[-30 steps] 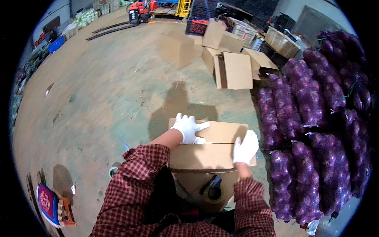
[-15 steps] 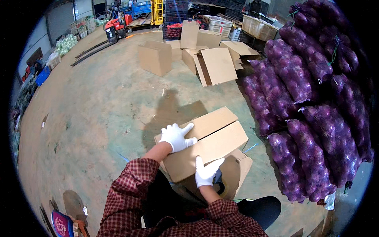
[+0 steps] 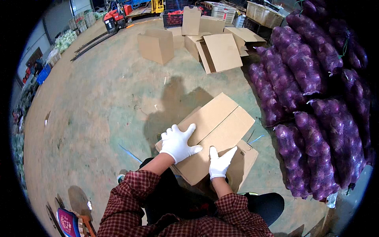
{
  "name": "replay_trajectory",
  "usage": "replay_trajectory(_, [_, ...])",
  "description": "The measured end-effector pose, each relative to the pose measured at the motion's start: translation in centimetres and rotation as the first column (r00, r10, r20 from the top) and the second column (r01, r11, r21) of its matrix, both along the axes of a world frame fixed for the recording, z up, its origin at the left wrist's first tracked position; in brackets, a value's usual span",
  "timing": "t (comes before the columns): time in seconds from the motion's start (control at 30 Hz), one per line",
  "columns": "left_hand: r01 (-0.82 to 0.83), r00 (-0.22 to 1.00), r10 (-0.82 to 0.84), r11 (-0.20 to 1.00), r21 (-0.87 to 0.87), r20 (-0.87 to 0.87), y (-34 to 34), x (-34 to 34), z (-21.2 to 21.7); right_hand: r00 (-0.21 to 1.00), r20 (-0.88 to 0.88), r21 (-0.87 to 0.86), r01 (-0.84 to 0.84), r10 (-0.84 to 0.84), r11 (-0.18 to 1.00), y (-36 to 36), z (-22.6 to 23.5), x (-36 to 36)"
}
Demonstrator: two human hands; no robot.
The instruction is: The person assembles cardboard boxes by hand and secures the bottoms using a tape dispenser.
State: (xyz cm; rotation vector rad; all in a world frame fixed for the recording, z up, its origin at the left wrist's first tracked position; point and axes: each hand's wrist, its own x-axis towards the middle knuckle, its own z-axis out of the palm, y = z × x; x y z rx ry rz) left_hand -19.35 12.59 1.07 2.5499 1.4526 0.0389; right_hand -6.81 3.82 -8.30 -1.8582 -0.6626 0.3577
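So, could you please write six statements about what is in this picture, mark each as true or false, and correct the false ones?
1. The left hand and the right hand are gloved in white. True.
2. Purple net bags lie to the right of the carton under the left hand. True.
3. The left hand grips one of these bags. False: it lies with spread fingers on the carton.
4. Of the two hands, the right is nearer to the bags. True.
5. A red pallet truck stands beside the bags. False: the pallet truck is far back, at the upper left.
6. The sleeves are plain blue. False: the sleeves are red checked.
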Motion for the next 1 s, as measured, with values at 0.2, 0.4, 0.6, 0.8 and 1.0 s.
replay_trajectory(0.2, [-0.023, 1.000, 0.024, 1.000, 0.007, -0.016, 0.3, -0.3, -0.5, 0.986, -0.146, 0.242, -0.040, 0.078, 0.969, -1.5, -2.5, 0.6])
replay_trajectory(0.4, [-0.048, 0.999, 0.047, 0.997, -0.053, -0.017, -0.1, 0.2, 0.1, 0.994, 0.066, -0.786, -0.004, 0.090, 0.619, -7.5, -10.8, 2.3])
replay_trajectory(0.6, [-0.097, 0.995, 0.096, 0.995, -0.017, -0.042, -2.0, 1.5, 0.1, 0.968, -0.026, -0.948, -0.104, 0.251, 0.301, -6.6, -19.3, 1.1])
replay_trajectory(0.8, [-0.087, 0.996, 0.087, 0.996, -0.033, -0.022, -2.3, 2.6, 0.0, 0.992, -0.124, -0.778, -0.077, -0.033, 0.624, -6.6, -22.3, 4.6])
replay_trajectory(1.0, [-0.080, 0.994, 0.085, 0.995, -0.066, 0.073, -2.1, 0.5, -0.6, 0.490, -0.866, 0.138, 0.424, -0.098, 0.895, -7.0, -9.5, 13.1])
